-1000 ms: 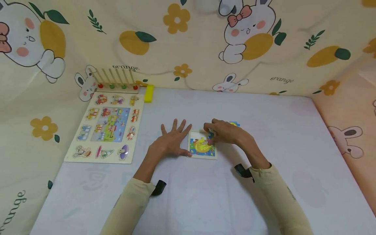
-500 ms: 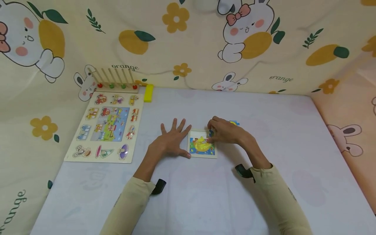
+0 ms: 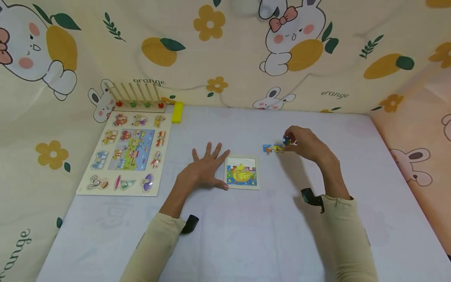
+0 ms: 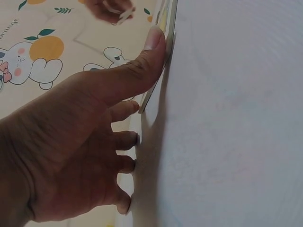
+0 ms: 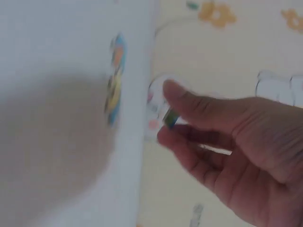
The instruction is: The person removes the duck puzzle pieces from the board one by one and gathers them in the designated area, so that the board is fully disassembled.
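Observation:
A small framed jigsaw puzzle (image 3: 242, 159) lies mid-table. Its lower part shows a yellow duck picture, while the upper strip is bare white. My left hand (image 3: 202, 168) rests beside it with fingers spread, its thumb (image 4: 135, 73) touching the frame's left edge. To the right and farther back, my right hand (image 3: 309, 145) pinches a dark blue-green puzzle piece (image 3: 286, 140) between thumb and fingers, raised above the table. Just left of that hand lie loose puzzle pieces (image 3: 268, 149), side by side; the right wrist view shows these pieces (image 5: 114, 92) blurred.
A large wooden picture-puzzle board (image 3: 93, 188) occupies the table's left side. Behind it stands a peg rack (image 3: 141, 106) with red and green beads, and a yellow block (image 3: 177, 112) lies alongside. A printed curtain (image 3: 232, 47) borders the back and sides.
My right hand has lifted the puzzle piece off the frame's upper right corner and moved right and back, uncovering that corner and the loose pieces. My left hand has stayed put.

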Tool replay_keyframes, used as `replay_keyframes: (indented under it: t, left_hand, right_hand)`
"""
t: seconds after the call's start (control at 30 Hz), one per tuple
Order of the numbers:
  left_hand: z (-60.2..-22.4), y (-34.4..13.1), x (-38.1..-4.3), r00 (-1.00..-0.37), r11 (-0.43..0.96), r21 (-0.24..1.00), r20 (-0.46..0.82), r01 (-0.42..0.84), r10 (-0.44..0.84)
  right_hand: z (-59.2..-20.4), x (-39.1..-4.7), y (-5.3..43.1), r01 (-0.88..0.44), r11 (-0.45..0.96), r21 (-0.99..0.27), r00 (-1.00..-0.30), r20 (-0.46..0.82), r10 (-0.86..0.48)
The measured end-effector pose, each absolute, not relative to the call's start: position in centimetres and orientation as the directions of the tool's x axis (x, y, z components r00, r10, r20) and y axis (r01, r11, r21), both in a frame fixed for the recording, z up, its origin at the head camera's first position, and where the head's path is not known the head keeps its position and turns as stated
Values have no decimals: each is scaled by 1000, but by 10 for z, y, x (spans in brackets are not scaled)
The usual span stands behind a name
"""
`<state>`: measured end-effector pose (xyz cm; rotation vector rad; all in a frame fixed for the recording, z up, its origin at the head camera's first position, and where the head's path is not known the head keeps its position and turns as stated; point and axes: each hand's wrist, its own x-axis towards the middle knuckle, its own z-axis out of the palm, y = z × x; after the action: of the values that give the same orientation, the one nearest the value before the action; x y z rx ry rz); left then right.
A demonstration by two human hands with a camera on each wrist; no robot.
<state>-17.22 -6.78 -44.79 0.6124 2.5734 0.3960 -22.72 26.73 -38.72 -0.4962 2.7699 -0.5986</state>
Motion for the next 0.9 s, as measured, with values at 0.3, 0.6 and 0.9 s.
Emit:
replay_keyframes:
  t: [0.3, 0.6, 0.9]
  left_hand:
    - [-449, -68, -174, -799, 855, 401, -364, 329, 478]
    - [-450, -69, -171, -803, 851, 414, -356, 322, 477]
    - [-451, -68, -172, -806, 854, 405, -351, 328, 476]
  right_hand:
    - [-411, -245, 304, -215, 896, -389, -892, -296, -342]
    - [-418, -245, 307, -228, 886, -404, -892, -279, -357]
    - [-419, -247, 301, -257, 886, -385, -886, -273, -376]
